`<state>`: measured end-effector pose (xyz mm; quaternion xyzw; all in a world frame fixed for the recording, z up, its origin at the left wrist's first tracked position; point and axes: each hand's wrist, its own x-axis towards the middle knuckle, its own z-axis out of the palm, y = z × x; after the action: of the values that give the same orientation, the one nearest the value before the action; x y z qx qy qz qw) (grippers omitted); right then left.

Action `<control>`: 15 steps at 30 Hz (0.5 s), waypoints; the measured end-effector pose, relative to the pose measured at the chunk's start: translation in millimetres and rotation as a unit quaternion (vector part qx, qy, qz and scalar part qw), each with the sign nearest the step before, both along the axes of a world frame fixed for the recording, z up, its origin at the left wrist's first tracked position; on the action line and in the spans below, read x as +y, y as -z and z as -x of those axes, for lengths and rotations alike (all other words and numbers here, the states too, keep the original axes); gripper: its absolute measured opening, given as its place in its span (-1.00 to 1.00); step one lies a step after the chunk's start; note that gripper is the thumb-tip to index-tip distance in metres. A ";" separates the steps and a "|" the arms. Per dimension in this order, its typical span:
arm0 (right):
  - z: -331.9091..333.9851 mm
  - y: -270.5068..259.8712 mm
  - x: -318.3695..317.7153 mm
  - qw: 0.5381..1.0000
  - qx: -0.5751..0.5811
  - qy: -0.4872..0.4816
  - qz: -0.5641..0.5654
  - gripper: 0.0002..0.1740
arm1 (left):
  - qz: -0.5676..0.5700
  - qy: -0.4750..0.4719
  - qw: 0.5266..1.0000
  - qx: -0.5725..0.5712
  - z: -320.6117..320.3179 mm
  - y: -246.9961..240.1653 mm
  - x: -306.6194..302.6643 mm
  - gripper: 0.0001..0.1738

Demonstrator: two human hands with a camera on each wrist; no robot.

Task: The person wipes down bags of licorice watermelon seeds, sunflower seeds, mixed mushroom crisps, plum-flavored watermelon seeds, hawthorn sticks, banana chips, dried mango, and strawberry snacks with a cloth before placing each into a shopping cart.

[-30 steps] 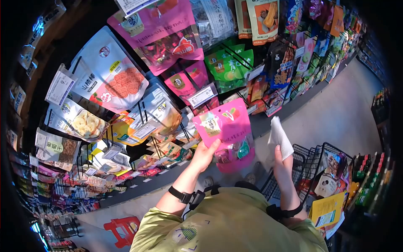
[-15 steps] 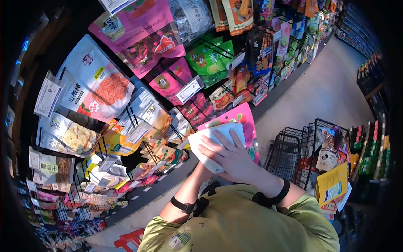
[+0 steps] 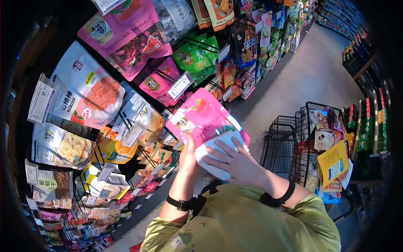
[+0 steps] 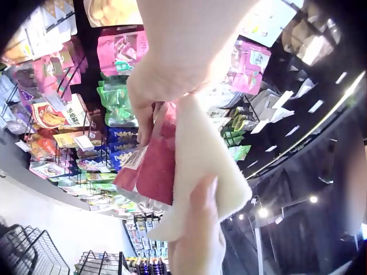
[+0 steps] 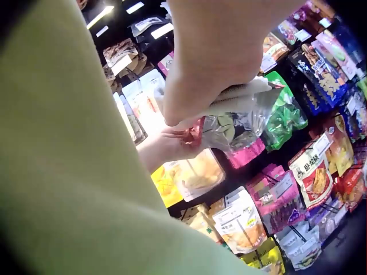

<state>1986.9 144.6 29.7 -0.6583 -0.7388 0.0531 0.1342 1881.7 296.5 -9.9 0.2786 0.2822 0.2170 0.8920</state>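
In the head view, my left hand [image 3: 189,158] grips a pink snack pouch [image 3: 203,113] along its left edge, thumb on the printed front. Over the lower part of the pouch lies a white cloth [image 3: 202,154]. My right hand [image 3: 241,164] presses that cloth against the front, its fingers spread and nearly straight. From the left wrist side, the dark pink back of the pouch [image 4: 159,172] shows, with the cloth [image 4: 200,137] hanging beside it. The right wrist view catches the pouch's clear window [image 5: 238,129] under the hand.
Racks of hanging snack bags, including a large hawthorn bag [image 3: 90,90] and green pouches [image 3: 197,59], stand ahead and left. A black wire cart [image 3: 304,138] with several packages and a yellow pouch [image 3: 333,166] is on the right, beside shelved bottles [image 3: 369,126].
The right hand has brought the cloth from the right onto the pouch, then moved it down over the lower front. The pouch has tilted, and the whole view has shifted.
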 end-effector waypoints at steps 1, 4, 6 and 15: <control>0.4 0.0 -4.5 1.000 0.001 0.005 0.000 0.06 | -0.029 -0.021 0.999 -0.017 -1.2 -0.7 2.3 -0.36; 1.3 -5.8 -11.5 0.997 0.007 0.048 0.062 -0.09 | -0.031 0.010 0.999 0.004 2.5 9.5 9.2 -0.39; 0.5 -2.1 -11.5 0.982 0.087 0.164 0.037 -0.22 | -0.035 0.067 0.997 0.011 4.7 7.2 6.8 -0.39; -17.9 45.4 -27.1 0.750 0.526 0.373 -0.144 -0.40 | -0.036 0.233 0.971 0.043 21.6 10.5 -2.3 -0.49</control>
<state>2004.7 117.5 -15.7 -0.7224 -0.2455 0.2294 0.6044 1860.2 294.2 -20.4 0.3776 0.2392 0.0009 0.8946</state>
